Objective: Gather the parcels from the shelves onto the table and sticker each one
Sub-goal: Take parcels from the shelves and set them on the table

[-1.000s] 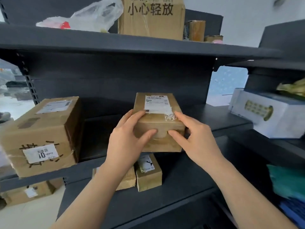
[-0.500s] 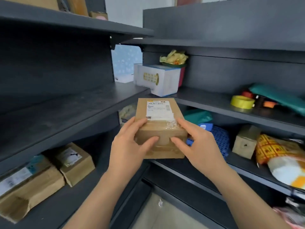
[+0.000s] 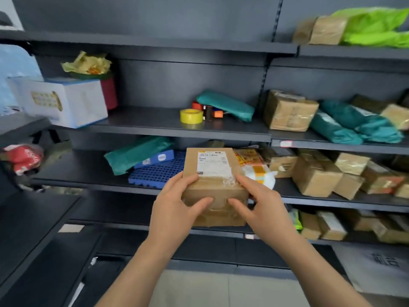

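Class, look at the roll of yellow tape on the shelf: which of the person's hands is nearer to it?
Left, narrowly. The left hand is below the yellow tape; the right hand is below and further right.

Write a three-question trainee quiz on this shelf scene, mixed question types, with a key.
1. True or false: both the left hand and the right hand grip the brown box.
2. Multiple choice: the yellow tape roll lies on the shelf
A. right of the white carton
B. on top of the blue plastic mat
C. inside the green bag
3. Fill in: the white label sits on the box's ____ face.

Key: 1 true; 2 A; 3 top.
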`<state>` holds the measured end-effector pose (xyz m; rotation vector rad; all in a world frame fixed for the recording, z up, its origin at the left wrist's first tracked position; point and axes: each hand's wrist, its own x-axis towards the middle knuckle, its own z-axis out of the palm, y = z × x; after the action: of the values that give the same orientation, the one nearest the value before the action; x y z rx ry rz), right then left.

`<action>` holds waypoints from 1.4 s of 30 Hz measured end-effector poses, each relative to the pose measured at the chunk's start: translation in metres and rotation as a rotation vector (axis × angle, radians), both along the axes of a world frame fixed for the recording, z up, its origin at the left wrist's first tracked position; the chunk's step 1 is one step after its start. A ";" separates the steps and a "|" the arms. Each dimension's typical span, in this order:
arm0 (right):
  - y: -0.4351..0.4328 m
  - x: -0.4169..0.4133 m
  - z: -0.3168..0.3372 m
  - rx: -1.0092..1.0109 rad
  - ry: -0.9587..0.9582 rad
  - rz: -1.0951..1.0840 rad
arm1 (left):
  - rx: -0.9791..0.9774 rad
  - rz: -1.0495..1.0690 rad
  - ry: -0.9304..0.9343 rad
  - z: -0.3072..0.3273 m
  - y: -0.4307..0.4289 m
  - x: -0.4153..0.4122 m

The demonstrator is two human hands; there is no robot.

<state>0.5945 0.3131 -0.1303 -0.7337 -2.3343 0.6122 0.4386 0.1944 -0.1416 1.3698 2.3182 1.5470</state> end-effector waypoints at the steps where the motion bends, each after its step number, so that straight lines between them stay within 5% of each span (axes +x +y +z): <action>1: 0.013 0.018 -0.002 0.008 -0.011 -0.037 | -0.005 -0.034 -0.002 -0.002 0.018 0.015; 28: 0.204 0.367 -0.027 -0.110 0.029 -1.014 | -0.062 -0.992 0.033 -0.030 0.392 0.343; 42: 0.216 0.524 -0.042 -0.147 0.049 -1.421 | -0.118 -1.430 0.068 -0.045 0.476 0.539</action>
<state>1.1183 0.5292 -0.1724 -2.0379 -1.1806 0.1067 0.9776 0.6708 -0.1862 2.1742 0.7827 0.8041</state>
